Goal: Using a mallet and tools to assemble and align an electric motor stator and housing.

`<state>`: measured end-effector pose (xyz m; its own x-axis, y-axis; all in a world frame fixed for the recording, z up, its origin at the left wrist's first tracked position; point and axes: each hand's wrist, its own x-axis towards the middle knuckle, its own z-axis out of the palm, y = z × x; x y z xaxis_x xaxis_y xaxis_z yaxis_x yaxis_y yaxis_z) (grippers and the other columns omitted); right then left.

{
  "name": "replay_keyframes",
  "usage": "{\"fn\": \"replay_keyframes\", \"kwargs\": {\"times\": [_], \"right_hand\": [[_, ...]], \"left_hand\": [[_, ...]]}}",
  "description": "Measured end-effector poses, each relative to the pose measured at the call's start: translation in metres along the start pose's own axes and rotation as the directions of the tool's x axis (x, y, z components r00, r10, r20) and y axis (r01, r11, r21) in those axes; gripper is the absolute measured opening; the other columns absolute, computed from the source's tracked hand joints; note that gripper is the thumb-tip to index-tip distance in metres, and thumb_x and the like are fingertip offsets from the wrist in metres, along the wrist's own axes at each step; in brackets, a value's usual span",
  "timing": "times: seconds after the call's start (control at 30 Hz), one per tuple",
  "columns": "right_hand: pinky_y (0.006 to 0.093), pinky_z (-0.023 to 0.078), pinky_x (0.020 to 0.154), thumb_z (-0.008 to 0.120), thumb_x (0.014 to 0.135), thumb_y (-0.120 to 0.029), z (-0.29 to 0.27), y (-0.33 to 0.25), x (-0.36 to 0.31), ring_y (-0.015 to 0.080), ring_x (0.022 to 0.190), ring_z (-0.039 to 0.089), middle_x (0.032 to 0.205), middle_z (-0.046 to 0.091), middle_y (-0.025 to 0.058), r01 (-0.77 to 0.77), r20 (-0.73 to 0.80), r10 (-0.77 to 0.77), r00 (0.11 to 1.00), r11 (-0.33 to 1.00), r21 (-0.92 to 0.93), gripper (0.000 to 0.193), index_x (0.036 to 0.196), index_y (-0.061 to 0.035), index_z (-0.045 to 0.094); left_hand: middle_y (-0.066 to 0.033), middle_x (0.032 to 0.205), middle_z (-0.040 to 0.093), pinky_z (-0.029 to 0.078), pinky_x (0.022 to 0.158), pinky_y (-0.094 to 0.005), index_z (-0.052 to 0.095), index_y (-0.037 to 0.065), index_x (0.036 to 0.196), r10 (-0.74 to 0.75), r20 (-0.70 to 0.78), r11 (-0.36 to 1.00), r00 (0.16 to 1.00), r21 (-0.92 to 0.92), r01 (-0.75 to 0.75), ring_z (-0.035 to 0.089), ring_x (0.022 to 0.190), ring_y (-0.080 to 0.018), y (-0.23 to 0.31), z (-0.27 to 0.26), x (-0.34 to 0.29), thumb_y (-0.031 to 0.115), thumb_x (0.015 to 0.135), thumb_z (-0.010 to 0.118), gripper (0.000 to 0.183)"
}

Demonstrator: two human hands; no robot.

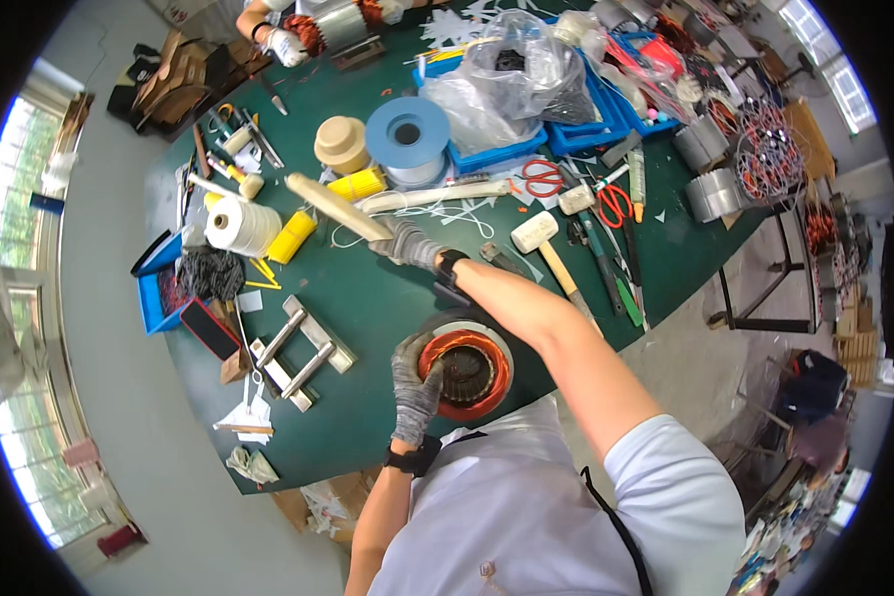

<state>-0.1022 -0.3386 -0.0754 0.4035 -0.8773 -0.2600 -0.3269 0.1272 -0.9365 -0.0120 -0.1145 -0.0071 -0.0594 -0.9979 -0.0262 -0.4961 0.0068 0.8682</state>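
My left hand [414,387], in a grey knitted glove, grips the rim of a motor stator [508,382] standing on the green bench close to my body. The stator has an orange-red ring of copper windings around a dark, slotted bore. My right hand [407,244], gloved alike, is closed around one end of a pale wooden stick [330,204]. That stick points away to the far left, raised in front of me and apart from the stator. Beyond it lie a yellow roll [358,185] and a blue spool [407,137].
On the green bench [368,417] sit a metal frame [303,354], a white thread cone [242,226], a white-headed mallet [536,232], red-handled scissors [614,205] and blue trays [497,149]. A co-worker's gloved hand [287,47] touches another stator at the far edge.
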Motion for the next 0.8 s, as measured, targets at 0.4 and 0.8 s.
{"fn": "replay_keyframes", "kwargs": {"times": [0.4, 0.8], "right_hand": [[0.0409, 0.029, 0.100, 0.072, 0.063, -0.036, -0.092, 0.038, -0.216, 0.0330, 0.123, 0.031, 0.131, 0.034, 0.0212, -0.488, -0.577, -0.006, 0.816, 0.528, -0.695, 0.072, 0.126, -0.0160, 0.043], [0.0380, 0.034, 0.097, 0.070, 0.064, -0.042, -0.163, 0.129, -0.255, 0.0269, 0.116, 0.038, 0.132, 0.037, 0.0094, -0.465, -0.412, 0.216, 0.885, 0.466, -0.753, 0.083, 0.134, -0.0166, 0.032]], "left_hand": [[-0.0146, 0.117, 0.046, 0.035, 0.096, -0.0338, 0.051, -0.001, 0.112, -0.177, 0.013, 0.938, 0.984, -0.302, 0.173, 0.045, 0.110, -0.0263, -0.006, 0.002, -0.007, 0.006, 0.075, 0.059, 0.039], [-0.0109, 0.113, 0.051, 0.039, 0.093, -0.0294, 0.050, 0.000, 0.112, -0.321, 0.001, 0.884, 0.947, -0.359, 0.300, 0.050, 0.104, -0.0198, 0.008, 0.002, -0.006, -0.003, 0.077, 0.057, 0.036]]}}
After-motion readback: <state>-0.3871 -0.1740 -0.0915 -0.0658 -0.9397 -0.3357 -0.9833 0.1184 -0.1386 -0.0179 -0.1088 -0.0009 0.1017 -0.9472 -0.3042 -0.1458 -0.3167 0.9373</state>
